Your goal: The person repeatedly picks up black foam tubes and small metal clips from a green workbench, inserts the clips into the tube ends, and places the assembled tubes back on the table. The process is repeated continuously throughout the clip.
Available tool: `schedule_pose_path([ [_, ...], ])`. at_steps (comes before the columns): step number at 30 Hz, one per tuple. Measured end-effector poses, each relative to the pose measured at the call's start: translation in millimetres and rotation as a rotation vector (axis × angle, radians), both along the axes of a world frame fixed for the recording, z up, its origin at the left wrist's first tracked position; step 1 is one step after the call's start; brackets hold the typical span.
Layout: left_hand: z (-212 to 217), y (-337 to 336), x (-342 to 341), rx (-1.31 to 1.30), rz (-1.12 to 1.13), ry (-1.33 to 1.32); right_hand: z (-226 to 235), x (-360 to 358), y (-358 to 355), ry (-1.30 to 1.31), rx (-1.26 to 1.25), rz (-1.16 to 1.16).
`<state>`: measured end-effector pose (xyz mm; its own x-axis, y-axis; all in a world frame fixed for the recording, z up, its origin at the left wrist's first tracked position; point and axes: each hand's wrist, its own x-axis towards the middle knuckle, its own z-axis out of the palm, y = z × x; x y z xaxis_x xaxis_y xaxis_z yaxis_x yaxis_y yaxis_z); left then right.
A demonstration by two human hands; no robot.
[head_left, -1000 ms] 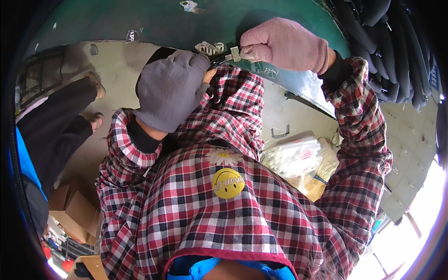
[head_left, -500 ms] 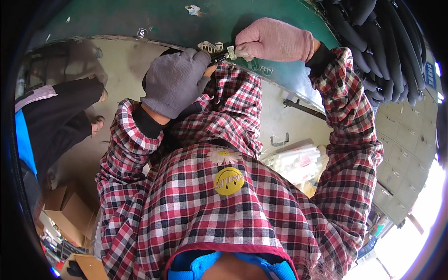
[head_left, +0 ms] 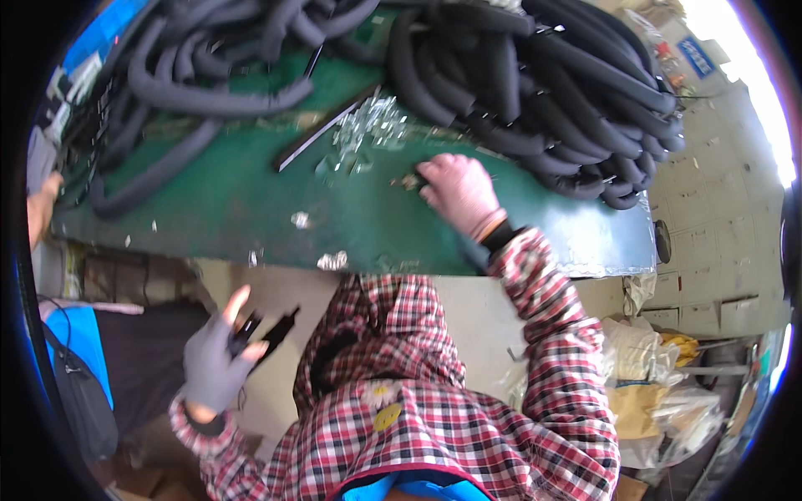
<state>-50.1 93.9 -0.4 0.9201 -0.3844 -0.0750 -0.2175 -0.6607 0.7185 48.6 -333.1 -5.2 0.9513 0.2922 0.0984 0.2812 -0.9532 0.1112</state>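
Left hand (head_left: 219, 359) is curled round some slim black pieces (head_left: 271, 338), just off the counter's (head_left: 209, 238) near edge. Right hand (head_left: 459, 192) is half-curled near the clear scraps (head_left: 372, 125), can't tell if it's gripping anything.

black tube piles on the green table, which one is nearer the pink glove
The right pile of black tubes, just beyond the right hand; the left pile lies farther off, past the dark strip.

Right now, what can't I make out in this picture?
In the head view:
Black items in the left hand: blurred, partly covered by it.
Right hand: its back hides whether it grips anything.
Co-worker's hand: cut off by the left rim.
Clear pieces: too small to count.
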Motion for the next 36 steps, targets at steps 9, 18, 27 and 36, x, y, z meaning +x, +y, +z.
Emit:
schedule_pose_path([
  [9, 130, 121, 15, -0.431, -0.404, -0.230, -37, -122, 193, 0.097, 0.751, 0.695],
  [18, 172, 22, 107, -0.190, 0.286, -1.075, 72, -83, 104, -0.163, 0.622, 0.153],
  [27, 156, -131, 57, -0.693, -0.476, -1.008, 175, 106, -87, -0.622, 0.022, -0.515],
  [36, 40, -92, 145, -0.191, -0.284, -0.806, 117, 151, -48, -0.921, 0.230, 0.097],
])
